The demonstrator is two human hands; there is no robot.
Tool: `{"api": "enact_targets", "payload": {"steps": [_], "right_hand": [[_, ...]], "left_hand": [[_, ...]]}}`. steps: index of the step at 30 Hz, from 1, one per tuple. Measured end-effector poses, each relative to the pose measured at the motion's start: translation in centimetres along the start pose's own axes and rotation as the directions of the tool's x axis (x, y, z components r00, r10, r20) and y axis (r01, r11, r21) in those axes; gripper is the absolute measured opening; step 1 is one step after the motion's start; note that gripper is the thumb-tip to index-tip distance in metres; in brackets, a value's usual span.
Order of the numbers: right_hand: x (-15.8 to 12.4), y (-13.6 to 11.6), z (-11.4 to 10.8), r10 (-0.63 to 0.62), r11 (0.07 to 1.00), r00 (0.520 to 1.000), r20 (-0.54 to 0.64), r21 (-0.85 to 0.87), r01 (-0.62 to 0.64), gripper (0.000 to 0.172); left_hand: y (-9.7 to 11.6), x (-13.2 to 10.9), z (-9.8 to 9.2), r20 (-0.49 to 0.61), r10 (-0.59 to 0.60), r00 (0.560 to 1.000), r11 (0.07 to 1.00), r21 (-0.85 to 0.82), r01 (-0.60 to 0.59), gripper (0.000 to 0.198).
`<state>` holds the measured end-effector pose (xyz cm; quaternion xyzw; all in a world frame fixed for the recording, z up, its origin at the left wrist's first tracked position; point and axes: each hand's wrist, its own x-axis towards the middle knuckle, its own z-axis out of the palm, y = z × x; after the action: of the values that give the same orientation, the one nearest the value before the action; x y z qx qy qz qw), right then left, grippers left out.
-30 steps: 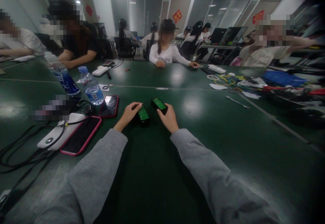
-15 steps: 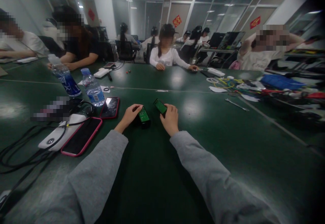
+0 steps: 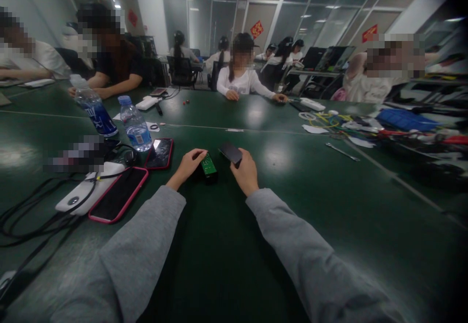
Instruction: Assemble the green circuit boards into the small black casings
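Bottle labels [image 3: 100, 118] and red signs [image 3: 257, 29] are too blurred to read.

an office around me, people [image 3: 241, 80] at my green table [image 3: 365, 206], monitors [image 3: 313, 57], chairs [image 3: 182, 73], glass partitions [image 3: 197, 23] behind

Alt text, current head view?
A person's left hand has its grip on a black case showing a green circuit board, the right hand on a plain dark case, at a green table. Bottles and phones are left, cables and a wrench right.
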<state>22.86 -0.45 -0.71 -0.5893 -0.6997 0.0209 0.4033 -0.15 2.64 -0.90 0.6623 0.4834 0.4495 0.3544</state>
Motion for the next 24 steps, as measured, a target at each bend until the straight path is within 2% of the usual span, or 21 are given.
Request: {"api": "enact_targets", "payload": {"steps": [3, 7, 9, 17, 20, 22, 24], "right_hand": [[-0.3, -1.2, -0.5, -0.182, 0.973, 0.981, 0.064, -0.135, 0.189, 0.054], [-0.6, -1.7, -0.5, -0.294, 0.937, 0.937, 0.19, -0.136, 0.322, 0.057], [-0.6, -1.5, -0.2, -0.303, 0.936, 0.925, 0.23, -0.112, 0.334, 0.058], [-0.7, -1.3, -0.1, -0.229, 0.971, 0.927, 0.298, -0.002, 0.24, 0.051], [-0.7, -1.8, -0.7, -0.268, 0.964, 0.941, 0.209, 0.066, 0.259, 0.049], [-0.4, -1.9, -1.0, -0.258, 0.962, 0.965, 0.055, 0.106, 0.251, 0.049], [-0.1, -1.6, -1.1, -0.181, 0.973, 0.977, -0.11, 0.125, 0.194, 0.049]], "left_hand": [[-0.3, 0.2, 0.1, -0.016, 0.0, 1.0, 1.0, 0.011, 0.0, 0.037], [-0.5, 0.4, 0.2, -0.021, 0.014, 1.0, 1.0, 0.019, -0.013, 0.035], [-0.5, 0.3, 0.2, -0.019, 0.023, 1.0, 1.0, 0.012, -0.023, 0.036], [-0.5, 0.3, 0.2, -0.021, 0.029, 0.999, 0.999, 0.014, -0.029, 0.037], [-0.4, 0.3, 0.2, -0.022, 0.027, 0.999, 1.0, 0.014, -0.027, 0.037], [-0.4, 0.2, 0.2, -0.015, 0.023, 1.0, 1.0, 0.005, -0.023, 0.038], [-0.3, 0.1, 0.2, -0.008, 0.014, 1.0, 1.0, -0.004, -0.014, 0.039]]}}
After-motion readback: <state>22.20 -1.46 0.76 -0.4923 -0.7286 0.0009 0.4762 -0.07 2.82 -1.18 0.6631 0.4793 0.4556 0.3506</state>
